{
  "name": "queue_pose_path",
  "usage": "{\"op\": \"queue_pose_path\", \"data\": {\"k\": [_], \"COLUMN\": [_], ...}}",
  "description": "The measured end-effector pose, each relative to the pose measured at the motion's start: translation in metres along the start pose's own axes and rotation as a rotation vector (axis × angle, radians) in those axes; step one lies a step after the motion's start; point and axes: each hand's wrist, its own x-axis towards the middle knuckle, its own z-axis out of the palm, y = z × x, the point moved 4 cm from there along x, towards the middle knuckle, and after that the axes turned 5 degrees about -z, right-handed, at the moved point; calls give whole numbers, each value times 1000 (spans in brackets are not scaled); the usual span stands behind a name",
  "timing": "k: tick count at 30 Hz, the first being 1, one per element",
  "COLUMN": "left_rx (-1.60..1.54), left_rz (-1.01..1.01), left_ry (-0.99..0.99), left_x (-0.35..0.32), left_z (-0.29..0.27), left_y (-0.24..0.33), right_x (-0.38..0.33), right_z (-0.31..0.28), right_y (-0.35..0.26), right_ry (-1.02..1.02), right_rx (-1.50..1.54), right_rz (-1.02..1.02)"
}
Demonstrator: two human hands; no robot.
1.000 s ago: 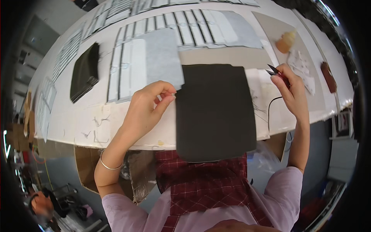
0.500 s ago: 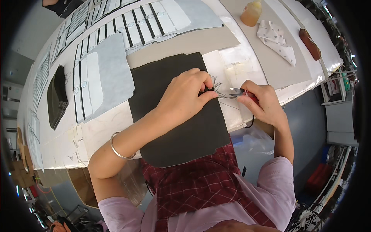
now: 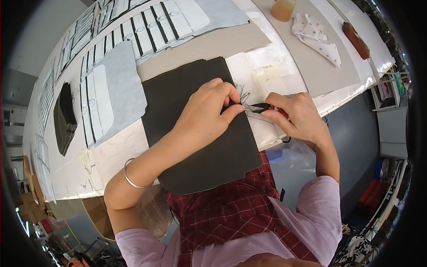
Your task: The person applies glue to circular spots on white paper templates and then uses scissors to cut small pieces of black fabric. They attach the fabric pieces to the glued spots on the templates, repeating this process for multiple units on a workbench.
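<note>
A dark grey fabric piece (image 3: 195, 142) lies on the white table (image 3: 111, 151) and hangs over its near edge. My left hand (image 3: 207, 113) rests on it and pinches its right edge between thumb and fingers. My right hand (image 3: 298, 115) grips small black thread snips (image 3: 260, 107) with a red handle, their tips at the spot my left hand pinches. Loose dark threads stick out from the fabric edge there. A metal bangle (image 3: 131, 175) sits on my left wrist.
Grey and white cut pieces with black stripes (image 3: 106, 98) lie left of the fabric, more rows behind. A dark fabric stack (image 3: 64, 118) sits far left. At the back right are an amber bottle (image 3: 282, 8), a dotted white cloth (image 3: 316, 35) and a brown oblong object (image 3: 356, 40).
A second ago my hands were apart, the right one reaching right with the snips. They have come together at the fabric's right edge, and the view has shifted closer.
</note>
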Motion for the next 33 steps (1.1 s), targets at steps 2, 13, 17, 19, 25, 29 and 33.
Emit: {"op": "queue_pose_path", "data": {"k": [2, 13, 17, 19, 25, 29, 33], "left_rx": [16, -220, -138, -57, -100, -109, -91], "left_rz": [-10, -191, -39, -23, -127, -133, -117], "left_ry": [0, -67, -40, -53, -91, -79, -61], "left_x": [1, 5, 0, 0, 3, 3, 2], "left_z": [3, -5, -4, -2, -1, -1, 0], "left_y": [1, -13, -7, -5, -10, -10, -10], "right_x": [0, 17, 16, 13, 15, 22, 24], "right_z": [3, 13, 11, 9, 12, 15, 20], "right_y": [1, -1, -1, 0, 1, -1, 0], "right_ry": [15, 15, 11, 5, 29, 30, 44], "right_rx": [16, -106, -97, -85, -62, -83, -67], "right_rz": [-38, -109, -106, -97, -132, -138, -179]}}
